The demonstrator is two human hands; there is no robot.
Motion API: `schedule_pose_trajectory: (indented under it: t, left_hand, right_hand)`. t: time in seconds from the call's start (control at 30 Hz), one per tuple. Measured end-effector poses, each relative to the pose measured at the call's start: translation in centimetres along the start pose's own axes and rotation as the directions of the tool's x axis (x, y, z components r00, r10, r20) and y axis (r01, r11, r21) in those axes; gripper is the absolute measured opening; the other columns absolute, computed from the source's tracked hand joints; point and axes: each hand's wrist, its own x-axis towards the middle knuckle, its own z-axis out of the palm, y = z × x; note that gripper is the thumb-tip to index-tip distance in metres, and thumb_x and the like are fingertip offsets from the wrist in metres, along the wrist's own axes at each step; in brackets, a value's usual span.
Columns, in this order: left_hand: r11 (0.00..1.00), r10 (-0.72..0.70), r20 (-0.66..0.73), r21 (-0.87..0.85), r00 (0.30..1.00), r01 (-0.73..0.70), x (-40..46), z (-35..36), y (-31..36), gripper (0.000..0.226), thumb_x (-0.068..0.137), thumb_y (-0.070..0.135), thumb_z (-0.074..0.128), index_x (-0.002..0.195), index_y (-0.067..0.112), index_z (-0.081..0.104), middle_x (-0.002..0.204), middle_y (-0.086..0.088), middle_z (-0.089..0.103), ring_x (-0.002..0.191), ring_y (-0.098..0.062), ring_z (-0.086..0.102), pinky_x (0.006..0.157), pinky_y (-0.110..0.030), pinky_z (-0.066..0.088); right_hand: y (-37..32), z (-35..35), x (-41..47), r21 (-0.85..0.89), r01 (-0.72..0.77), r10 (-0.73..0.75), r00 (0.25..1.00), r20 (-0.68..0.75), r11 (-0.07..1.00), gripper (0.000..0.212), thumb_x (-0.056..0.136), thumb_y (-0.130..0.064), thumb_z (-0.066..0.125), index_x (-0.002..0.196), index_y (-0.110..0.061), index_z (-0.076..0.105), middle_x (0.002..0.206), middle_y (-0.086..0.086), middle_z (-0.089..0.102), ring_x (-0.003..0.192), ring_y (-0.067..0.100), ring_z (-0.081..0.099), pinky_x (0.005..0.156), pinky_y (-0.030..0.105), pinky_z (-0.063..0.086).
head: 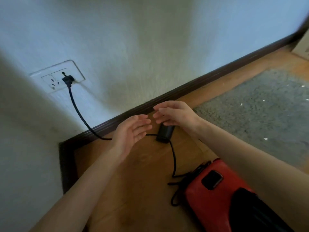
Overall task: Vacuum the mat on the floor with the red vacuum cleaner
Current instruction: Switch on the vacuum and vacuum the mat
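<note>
nearby, red vacuum cleaner [217, 196] lies beside speckled grey mat [260, 111].

Bare forearms [93, 173], bare hands [132, 129]

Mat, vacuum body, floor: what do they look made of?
Mat: grey textile with a short nubby pile, matte, flecked with white bits. Red vacuum cleaner: looks like moulded plastic, smooth with a slight sheen, black inset on top. Floor: wood or wood-look laminate, orange-brown, faint grain, low gloss; can't tell which.

Red vacuum [222, 195] cut off btm edge, mat [260, 111] right.
</note>
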Motion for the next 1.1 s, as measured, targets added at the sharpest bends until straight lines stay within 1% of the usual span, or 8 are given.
schedule_pose_trajectory:
  t: [0.1, 0.23, 0.33, 0.47, 0.67, 0.87, 1.0, 1.1]
  left_hand:
    - [0.998, -0.059, 0.023, 0.013, 0.998, 0.059, 0.3, 3.4, 0.0, 0.028, 0.096, 0.024, 0.039, 0.1, 0.015, 0.065, 0.096, -0.002, 0.071, 0.094, -0.016, 0.067, 0.081, -0.03, 0.046]
    - [0.987, -0.151, 0.039, 0.061, 0.988, 0.149, 0.0, 7.5, 0.0, 0.028, 0.097, 0.024, 0.04, 0.1, 0.016, 0.066, 0.096, -0.002, 0.072, 0.097, -0.019, 0.067, 0.08, -0.03, 0.046]
    - [0.973, -0.218, 0.029, 0.083, 0.975, 0.215, -1.0, 10.2, 0.3, 0.028, 0.098, 0.024, 0.04, 0.102, 0.015, 0.066, 0.101, -0.005, 0.071, 0.099, -0.019, 0.067, 0.083, -0.032, 0.047]
    - [0.952, -0.278, 0.022, 0.141, 0.96, 0.272, -3.6, 13.5, 1.8, 0.028, 0.098, 0.023, 0.039, 0.101, 0.015, 0.066, 0.102, -0.005, 0.07, 0.098, -0.02, 0.066, 0.089, -0.033, 0.047]
    - [0.922, -0.349, 0.01, 0.182, 0.937, 0.341, -7.2, 16.7, 5.5, 0.028, 0.098, 0.023, 0.039, 0.1, 0.016, 0.066, 0.098, -0.002, 0.071, 0.092, -0.016, 0.067, 0.082, -0.03, 0.047]
    - [0.896, -0.386, 0.005, 0.239, 0.923, 0.373, -10.1, 17.9, 9.8, 0.029, 0.1, 0.022, 0.036, 0.102, 0.016, 0.065, 0.101, -0.003, 0.07, 0.094, -0.016, 0.067, 0.084, -0.029, 0.048]
    - [0.884, -0.409, 0.002, 0.246, 0.912, 0.396, -11.8, 18.5, 11.9, 0.029, 0.1, 0.02, 0.036, 0.104, 0.014, 0.064, 0.102, -0.005, 0.069, 0.093, -0.016, 0.067, 0.084, -0.029, 0.048]
    - [0.88, -0.423, 0.004, 0.24, 0.906, 0.41, -12.6, 18.9, 13.1, 0.028, 0.1, 0.021, 0.037, 0.102, 0.017, 0.065, 0.102, -0.003, 0.07, 0.094, -0.016, 0.068, 0.085, -0.03, 0.049]
  right_hand:
    - [0.1, -2.7, -1.8, 0.003, -0.048, 0.048, 0.999, -0.021, 0.999, 0.016, 0.097, -0.016, 0.049, 0.106, -0.018, 0.062, 0.091, -0.002, 0.069, 0.081, 0.012, 0.066, 0.079, 0.026, 0.05]
    - [0.2, -5.8, -4.8, 0.036, -0.147, 0.149, 0.987, -0.054, 0.989, 0.018, 0.097, -0.015, 0.049, 0.11, -0.015, 0.062, 0.093, 0.0, 0.069, 0.084, 0.015, 0.065, 0.081, 0.027, 0.05]
    - [-0.3, -8.2, -7.5, 0.084, -0.215, 0.223, 0.968, -0.112, 0.973, 0.019, 0.097, -0.014, 0.05, 0.11, -0.014, 0.063, 0.09, -0.002, 0.069, 0.082, 0.014, 0.065, 0.077, 0.023, 0.05]
    - [-1.9, -10.7, -11.5, 0.176, -0.279, 0.308, 0.938, -0.162, 0.944, 0.016, 0.096, -0.015, 0.051, 0.107, -0.016, 0.063, 0.09, 0.0, 0.069, 0.081, 0.013, 0.065, 0.081, 0.026, 0.051]
    - [-5.9, -12.2, -17.0, 0.255, -0.367, 0.415, 0.894, -0.169, 0.895, 0.02, 0.094, -0.015, 0.054, 0.112, -0.015, 0.062, 0.097, 0.002, 0.07, 0.083, 0.014, 0.066, 0.087, 0.028, 0.05]
    - [-10.0, -12.9, -20.5, 0.303, -0.399, 0.468, 0.86, -0.203, 0.865, 0.016, 0.095, -0.013, 0.05, 0.104, -0.021, 0.062, 0.1, 0.003, 0.07, 0.086, 0.016, 0.067, 0.089, 0.031, 0.05]
    - [-12.2, -12.8, -22.3, 0.326, -0.404, 0.487, 0.842, -0.231, 0.855, 0.021, 0.097, -0.012, 0.044, 0.108, -0.018, 0.061, 0.099, 0.002, 0.07, 0.086, 0.017, 0.067, 0.09, 0.033, 0.05]
    - [-13.5, -12.6, -23.2, 0.368, -0.387, 0.489, 0.838, -0.243, 0.845, 0.02, 0.098, -0.012, 0.045, 0.103, -0.02, 0.063, 0.096, 0.002, 0.071, 0.086, 0.018, 0.068, 0.09, 0.034, 0.05]
